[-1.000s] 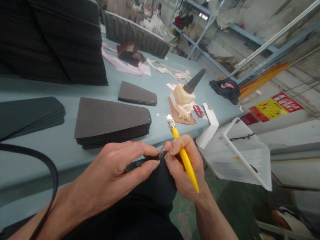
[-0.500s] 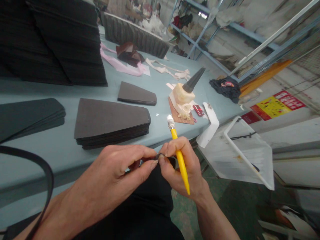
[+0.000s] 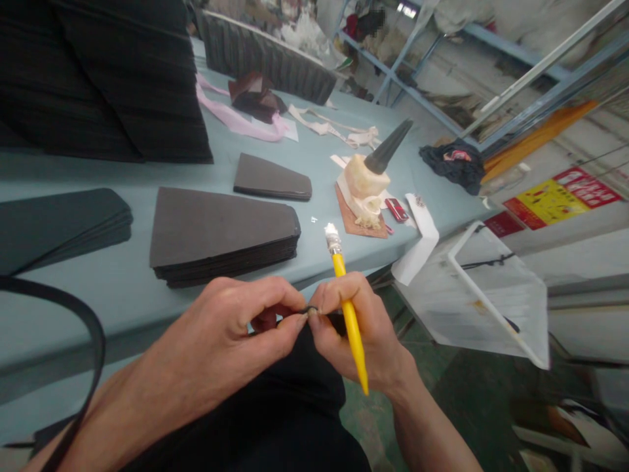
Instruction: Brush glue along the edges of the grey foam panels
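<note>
"What sort of place is this?"
"It is a workshop, I believe. The long worktop [image 3: 181, 174] carries stacks of equally shaped dark pieces [image 3: 223, 226] and loose strips [image 3: 236, 121]; above its edge is a yellow brush [image 3: 350, 314]."
"And around it?"
"Loaded shelves [image 3: 515, 51], a plastic bin [image 3: 481, 321], a red-and-yellow sign [image 3: 555, 200] and a worn green floor [image 3: 363, 416]."

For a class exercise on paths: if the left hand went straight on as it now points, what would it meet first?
Past the dark piece it pinches, the left hand would probably meet the right hand first; exact depth is unclear.
</note>
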{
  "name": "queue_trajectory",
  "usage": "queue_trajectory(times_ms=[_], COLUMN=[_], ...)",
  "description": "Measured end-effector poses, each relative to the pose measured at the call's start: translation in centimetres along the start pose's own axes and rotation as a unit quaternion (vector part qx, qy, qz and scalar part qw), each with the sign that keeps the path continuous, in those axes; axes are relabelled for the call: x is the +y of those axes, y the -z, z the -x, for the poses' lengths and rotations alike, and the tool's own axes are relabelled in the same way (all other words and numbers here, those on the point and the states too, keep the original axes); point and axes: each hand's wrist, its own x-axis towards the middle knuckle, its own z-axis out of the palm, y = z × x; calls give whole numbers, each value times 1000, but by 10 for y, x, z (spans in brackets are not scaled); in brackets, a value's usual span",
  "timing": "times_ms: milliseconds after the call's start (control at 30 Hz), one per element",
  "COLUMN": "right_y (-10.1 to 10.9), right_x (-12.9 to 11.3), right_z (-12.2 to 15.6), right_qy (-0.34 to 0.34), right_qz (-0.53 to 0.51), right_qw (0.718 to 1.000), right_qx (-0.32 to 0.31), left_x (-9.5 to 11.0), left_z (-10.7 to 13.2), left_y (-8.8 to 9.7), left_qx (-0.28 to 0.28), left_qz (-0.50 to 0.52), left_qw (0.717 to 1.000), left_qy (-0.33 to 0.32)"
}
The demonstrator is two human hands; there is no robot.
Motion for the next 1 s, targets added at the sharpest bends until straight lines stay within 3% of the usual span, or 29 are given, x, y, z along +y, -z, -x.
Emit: queue_trajectory(times_ms=[400,633,733,1000], right_y=[-4,-6,-7,-9], right_x=[3,-2,-1,-3], right_z=[5,11,11,10], right_qy=[18,-21,-35,-18], right_qz=[-2,-28,-34,0], right_qw=[999,999,999,1000], right_qx=[-36,28,24,-14], left_x=[2,-9,-9,-6], left_z=[-1,4,7,8], left_y=[-5,-1,-1,-5], left_qx=[-2,44,65,-13], left_qz=[-50,-30,-39,15], left_qw=[997,996,995,994], left_qy=[64,69,58,103])
